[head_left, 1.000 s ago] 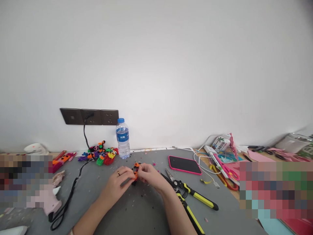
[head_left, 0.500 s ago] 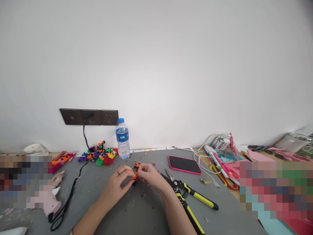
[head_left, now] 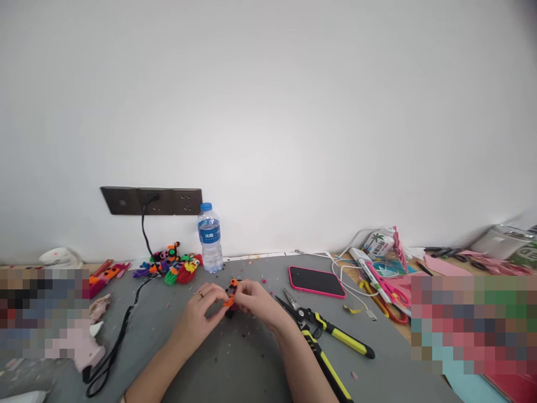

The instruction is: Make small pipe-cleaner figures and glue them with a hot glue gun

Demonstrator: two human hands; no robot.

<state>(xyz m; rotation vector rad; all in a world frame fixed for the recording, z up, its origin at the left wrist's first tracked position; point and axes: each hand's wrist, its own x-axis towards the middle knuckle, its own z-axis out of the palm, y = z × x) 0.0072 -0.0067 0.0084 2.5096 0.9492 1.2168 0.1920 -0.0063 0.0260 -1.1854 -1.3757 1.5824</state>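
Observation:
Between my two hands is a small orange and black fuzzy figure (head_left: 230, 300), seemingly bent from pipe cleaners and partly covered by my fingers. My left hand (head_left: 204, 305), with a ring on one finger, pinches its left side near the middle. From the right, my right hand (head_left: 254, 299) has thumb and fingertips closed on its upper part. Just right of my right forearm lie yellow and black pliers (head_left: 312, 324) with their handles spread. A phone in a pink case (head_left: 318, 281) lies beyond them.
A water bottle (head_left: 210, 240) stands by the wall, beside colourful fuzzy figures (head_left: 184, 270). To the left are a pink glue gun (head_left: 81, 344) and its black cord (head_left: 113, 341). White cables (head_left: 348, 280), pink scissors (head_left: 392, 291) and paper crowd the right. Small scraps dot the grey mat (head_left: 226, 364).
My left fingers have shifted slightly around the orange part of the figure. My right hand keeps nearly the same pinch. Everything else stays in place, with the view moved only a little.

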